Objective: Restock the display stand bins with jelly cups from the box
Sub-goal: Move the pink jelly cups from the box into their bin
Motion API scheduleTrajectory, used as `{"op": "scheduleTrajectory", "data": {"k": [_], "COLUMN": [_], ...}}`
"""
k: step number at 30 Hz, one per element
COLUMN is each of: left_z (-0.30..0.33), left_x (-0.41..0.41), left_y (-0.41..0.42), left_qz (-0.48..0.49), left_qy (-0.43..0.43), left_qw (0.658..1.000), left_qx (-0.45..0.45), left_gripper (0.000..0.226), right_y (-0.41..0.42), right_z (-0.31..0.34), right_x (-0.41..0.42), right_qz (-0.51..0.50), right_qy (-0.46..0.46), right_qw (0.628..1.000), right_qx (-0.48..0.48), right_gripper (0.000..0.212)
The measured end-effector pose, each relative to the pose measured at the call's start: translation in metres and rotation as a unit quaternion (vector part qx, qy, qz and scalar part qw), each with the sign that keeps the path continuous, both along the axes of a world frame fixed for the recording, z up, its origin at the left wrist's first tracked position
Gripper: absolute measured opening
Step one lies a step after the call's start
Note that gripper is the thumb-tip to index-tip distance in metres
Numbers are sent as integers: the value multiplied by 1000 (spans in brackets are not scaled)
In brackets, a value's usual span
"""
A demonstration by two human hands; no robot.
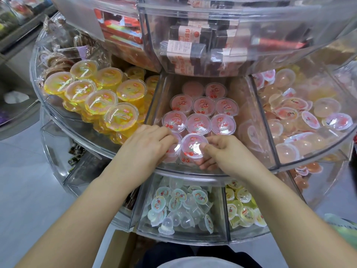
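1. Right hand (pixel 218 151) pinches a pink jelly cup (pixel 192 147) at the middle bin's (pixel 154 97) front.
2. Left hand (pixel 148 144) grasps the neighbouring cup (pixel 172 151).
3. Yellow cups (pixel 100 89) crowd the left bin; an upper tier (pixel 212 41) overhangs.

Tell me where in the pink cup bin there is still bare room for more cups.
Bare floor shows along the left wall beside the pink cups and along the right wall. The front is crowded: both hands, left and right, are there. The yellow bin is full.
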State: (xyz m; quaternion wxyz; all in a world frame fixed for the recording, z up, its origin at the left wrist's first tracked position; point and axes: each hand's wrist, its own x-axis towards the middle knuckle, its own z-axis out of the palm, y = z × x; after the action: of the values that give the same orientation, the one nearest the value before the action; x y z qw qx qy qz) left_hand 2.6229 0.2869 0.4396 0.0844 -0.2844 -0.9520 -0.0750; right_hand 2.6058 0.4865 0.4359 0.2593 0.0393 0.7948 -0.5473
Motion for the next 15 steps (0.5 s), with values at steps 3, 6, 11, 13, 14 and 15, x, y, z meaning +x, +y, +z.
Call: {"op": "scheduleTrajectory", "data": {"k": [3,6,11,13,14,15], "left_z": [0,1,2,2,2,1], "left_x": [0,2,4,4,5,6], "left_y": [1,-2,0,-1,-2,-3], "left_qz": [4,21,45,40,36,34], "left_qy": [-1,-11,-15,-23,-30,-34], "left_qw": [1000,1000,999,999,999,999], "left_qx": [-4,0,3,12,18,25], "left_gripper": [35,36,41,45,45,43], "right_y": [1,3,1,2,4,6], "right_z": [1,2,2,2,3,4], "right_x": [1,2,1,2,3,4], "right_qz": [-2,-11,-12,-10,-11,-9], "right_qy": [-10,-4,5,12,16,26], "right_qw": [1000,1000,1000,1000,1000,999], "right_qx": [-9,-8,8,19,24,35], "right_gripper": [18,22,22,21,19,18]}}
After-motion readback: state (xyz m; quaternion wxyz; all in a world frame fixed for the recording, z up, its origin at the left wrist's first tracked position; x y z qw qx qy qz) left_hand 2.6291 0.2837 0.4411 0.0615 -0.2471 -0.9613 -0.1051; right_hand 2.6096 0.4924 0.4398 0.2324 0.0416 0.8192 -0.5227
